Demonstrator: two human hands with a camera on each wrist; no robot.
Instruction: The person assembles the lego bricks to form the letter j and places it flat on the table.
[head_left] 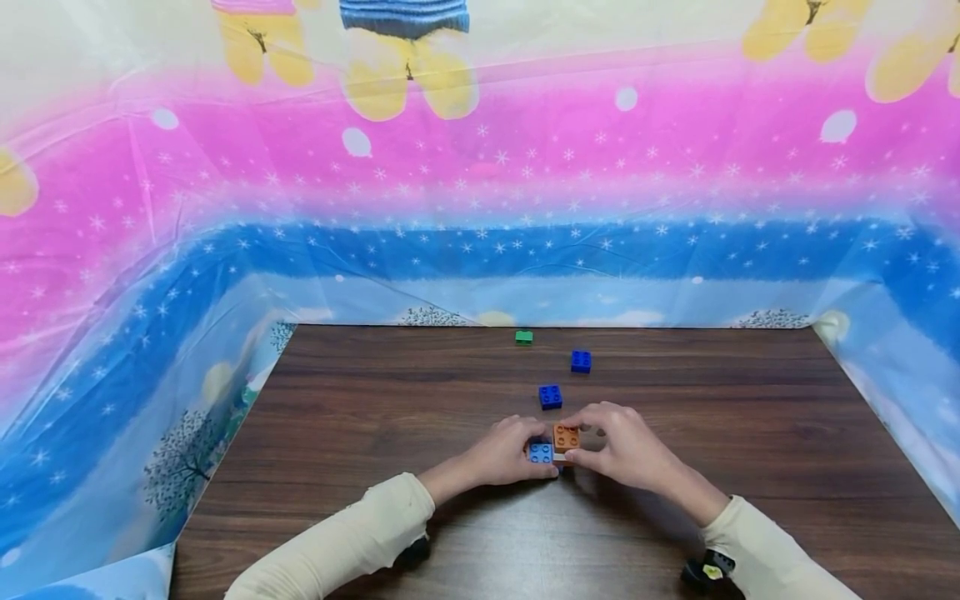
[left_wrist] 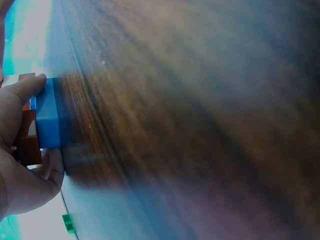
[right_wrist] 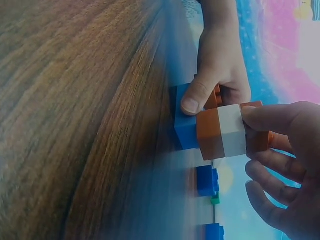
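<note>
Between the two hands stands a stack of toy building bricks. A blue brick (right_wrist: 185,127) is at its base by the table, with an orange brick (right_wrist: 210,135), a white brick (right_wrist: 232,130) and a top orange brick (head_left: 566,437) in one column. A light blue brick (head_left: 541,452) shows its studs beside that column. My left hand (head_left: 504,452) grips the lower stack, its thumb on the base brick. From the other side, my right hand (head_left: 630,446) pinches the top orange brick between thumb and fingers.
Beyond the hands, a dark blue brick (head_left: 551,397) lies closest, another dark blue brick (head_left: 581,361) farther back, and a green brick (head_left: 524,337) near the far edge. The brown wooden table (head_left: 375,367) is bordered by a printed cloth (head_left: 480,250) at the back and sides.
</note>
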